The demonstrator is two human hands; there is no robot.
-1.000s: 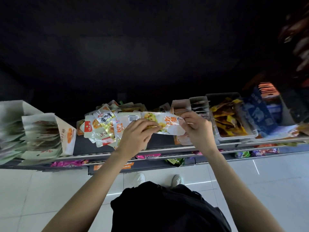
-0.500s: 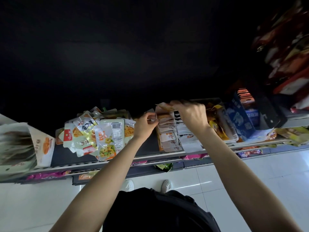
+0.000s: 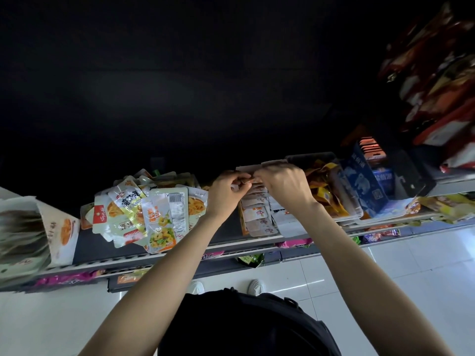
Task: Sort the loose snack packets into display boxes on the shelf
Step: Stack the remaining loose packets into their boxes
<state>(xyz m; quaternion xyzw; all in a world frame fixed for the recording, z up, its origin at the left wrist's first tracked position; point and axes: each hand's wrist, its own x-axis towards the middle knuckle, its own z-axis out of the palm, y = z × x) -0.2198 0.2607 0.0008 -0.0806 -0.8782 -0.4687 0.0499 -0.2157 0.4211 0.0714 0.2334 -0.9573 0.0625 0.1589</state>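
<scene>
Reaching over the shelf (image 3: 231, 246), both hands meet above the display box (image 3: 259, 217) of pale packets that stands near the shelf's middle. Left hand (image 3: 226, 195): fingers curled tight, thumb and forefinger pinching something small and pale at the box's far end; what it is cannot be told, likely a packet edge or the box flap. Right hand (image 3: 285, 187): fingers bent downward over the same far end, tips hidden behind the knuckles; whether they grip anything cannot be told. The two hands are touching or nearly so at the fingertips.

The box holds a row of pale pink-and-white packets, stacked overlapping from front to back. Just left of the box, a bare dark strip of shelf, then the loose snack packets (image 3: 144, 211) in an untidy heap, silver and yellow, some face up, one showing a barcode. Far left of the box, a white carton (image 3: 55, 227) with orange print, filled with upright packets. Just right of the box, a clear tray (image 3: 331, 194) of yellow and orange packets, then a blue carton (image 3: 362, 181). Below the shelf edge, pink and green packets on a lower tier, white floor tiles (image 3: 424, 265) and two white shoes (image 3: 257, 286).
</scene>
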